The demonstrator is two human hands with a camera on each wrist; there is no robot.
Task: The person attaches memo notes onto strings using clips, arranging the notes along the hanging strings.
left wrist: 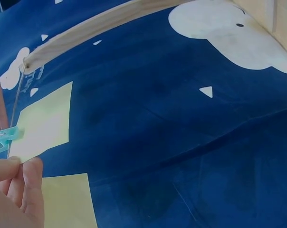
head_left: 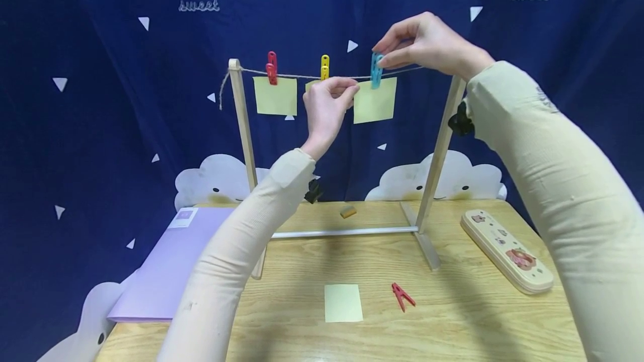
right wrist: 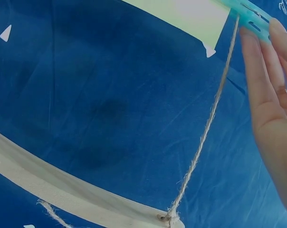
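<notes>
My right hand (head_left: 434, 43) pinches a blue clothespin (head_left: 375, 71) on the twine (head_left: 302, 76). That clothespin sits over the top edge of a pale yellow sticky note (head_left: 374, 102), which hangs slightly tilted. My left hand (head_left: 327, 106) pinches this note's upper left corner between thumb and fingers, as the left wrist view shows at the note's corner (left wrist: 27, 154). To the left, a red clothespin (head_left: 272, 68) holds another yellow note (head_left: 275, 96) on the twine. A yellow clothespin (head_left: 325, 66) is clipped between them, its note mostly hidden behind my left hand.
The twine runs between two wooden posts (head_left: 241, 122) joined by a white bar (head_left: 347, 233). On the wooden table (head_left: 297, 295) lie a loose note (head_left: 343, 303), a red clothespin (head_left: 402, 296), a small eraser-like block (head_left: 347, 212), a purple folder (head_left: 176, 267) and a decorated case (head_left: 505, 250).
</notes>
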